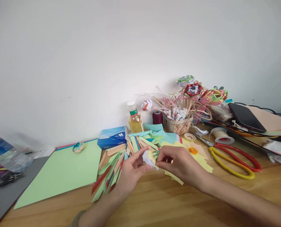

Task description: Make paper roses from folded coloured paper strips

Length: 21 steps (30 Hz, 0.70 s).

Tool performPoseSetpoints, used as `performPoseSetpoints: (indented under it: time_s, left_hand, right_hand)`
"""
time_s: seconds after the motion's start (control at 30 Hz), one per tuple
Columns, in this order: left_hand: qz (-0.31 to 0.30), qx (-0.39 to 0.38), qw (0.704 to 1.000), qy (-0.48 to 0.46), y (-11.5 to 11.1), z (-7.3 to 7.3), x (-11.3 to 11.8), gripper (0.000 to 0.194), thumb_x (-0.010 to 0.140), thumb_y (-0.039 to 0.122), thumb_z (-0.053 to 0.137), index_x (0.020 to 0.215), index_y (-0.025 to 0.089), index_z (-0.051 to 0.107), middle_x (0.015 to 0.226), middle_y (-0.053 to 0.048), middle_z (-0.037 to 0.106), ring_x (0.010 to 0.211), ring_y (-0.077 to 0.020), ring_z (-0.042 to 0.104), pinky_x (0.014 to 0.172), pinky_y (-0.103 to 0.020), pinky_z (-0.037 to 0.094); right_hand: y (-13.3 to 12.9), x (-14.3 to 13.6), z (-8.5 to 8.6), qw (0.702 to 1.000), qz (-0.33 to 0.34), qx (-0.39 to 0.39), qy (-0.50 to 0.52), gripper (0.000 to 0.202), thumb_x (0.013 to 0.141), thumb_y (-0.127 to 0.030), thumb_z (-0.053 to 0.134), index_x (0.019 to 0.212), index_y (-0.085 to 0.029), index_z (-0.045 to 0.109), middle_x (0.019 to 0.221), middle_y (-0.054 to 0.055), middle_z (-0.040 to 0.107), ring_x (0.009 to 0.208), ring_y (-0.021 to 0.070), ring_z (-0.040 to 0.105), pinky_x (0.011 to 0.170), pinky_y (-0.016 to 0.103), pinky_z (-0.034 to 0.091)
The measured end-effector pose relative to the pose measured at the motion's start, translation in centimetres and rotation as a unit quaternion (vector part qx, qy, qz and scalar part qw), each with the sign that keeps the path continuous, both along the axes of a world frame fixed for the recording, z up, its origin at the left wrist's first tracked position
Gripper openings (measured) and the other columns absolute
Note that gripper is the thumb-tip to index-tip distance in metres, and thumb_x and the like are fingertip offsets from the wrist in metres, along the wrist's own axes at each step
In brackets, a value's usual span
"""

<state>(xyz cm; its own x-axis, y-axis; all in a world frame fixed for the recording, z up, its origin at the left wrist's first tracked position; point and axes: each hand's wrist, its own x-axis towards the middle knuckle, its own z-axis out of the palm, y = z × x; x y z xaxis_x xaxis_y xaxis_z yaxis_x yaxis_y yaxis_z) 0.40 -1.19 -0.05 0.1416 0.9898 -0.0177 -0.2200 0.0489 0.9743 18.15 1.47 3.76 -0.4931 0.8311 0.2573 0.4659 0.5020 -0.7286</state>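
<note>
My left hand [130,172] is closed around a small white and yellow folded paper flower [149,157], its thumb pressed on the near side. At the flower's right edge, my right hand [178,160] pinches with thumb and forefinger; whether it grips the paper's edge or something thin is too small to tell. Below and left of the hands spread many cut paper strips [110,171] in green, red and peach. Yellow paper sheets [205,163] lie behind my right hand, with an orange paper coil [193,150] on them.
Red-and-yellow-handled scissors [235,160] and a wire spool [222,136] lie to the right. A basket [177,126] with paper flowers, a glue bottle [135,121] and a blue tissue pack [112,137] stand behind. Green card [67,173] covers the left, bearing a small paper flower [78,147].
</note>
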Motion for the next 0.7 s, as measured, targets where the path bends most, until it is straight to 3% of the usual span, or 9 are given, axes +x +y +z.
performPoseSetpoints:
  time_s: [0.3,0.7]
  left_hand:
    - [0.043,0.041,0.998,-0.009,0.2,-0.6,0.0,0.049,0.068,0.020,0.071,0.115,0.023,0.059,0.113,-0.006,0.064,0.106,-0.0220,0.056,0.089,-0.030,0.044]
    - [0.010,0.047,0.999,-0.006,0.3,-1.2,0.1,0.051,0.066,0.021,0.072,0.115,0.023,0.057,0.116,-0.007,0.062,0.104,-0.0230,0.058,0.088,-0.032,0.045]
  right_hand:
    - [0.0,0.2,-0.6,0.994,0.045,0.102,0.021,0.019,0.087,-0.024,0.049,0.077,-0.019,0.065,0.074,0.004,0.063,0.066,0.0134,0.057,0.059,0.023,0.041]
    - [-0.3,-0.1,-0.6,0.992,-0.022,0.122,-0.033,0.015,0.073,-0.008,0.061,0.062,-0.018,0.059,0.064,-0.002,0.059,0.061,0.0111,0.054,0.055,0.020,0.036]
